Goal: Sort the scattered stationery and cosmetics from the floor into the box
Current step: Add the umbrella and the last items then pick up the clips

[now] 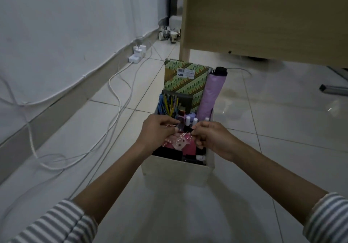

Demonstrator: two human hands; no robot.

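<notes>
Over the box (177, 173), 2 hands: left hand (160, 129) pinches a wire-handled clip (171, 125), right hand (212, 137) pinches a small item (191, 134) (identity unclear).

Above the packed box (177, 173) on the tiled floor (273, 148), the left hand (160, 129) pinches a wire-handled binder clip (172, 126) and the right hand (211, 136) pinches a small dark item (193, 128).

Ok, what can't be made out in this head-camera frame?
Head view only.
1. Thin wire clip pinched by left hand: its body is hidden by fingers.
2. Right hand: its own curled fingers hide whether it holds anything.
3. White cardboard box, near compartments: too dark.
4. Green patterned book, label: small print unreadable beyond "100".
</notes>
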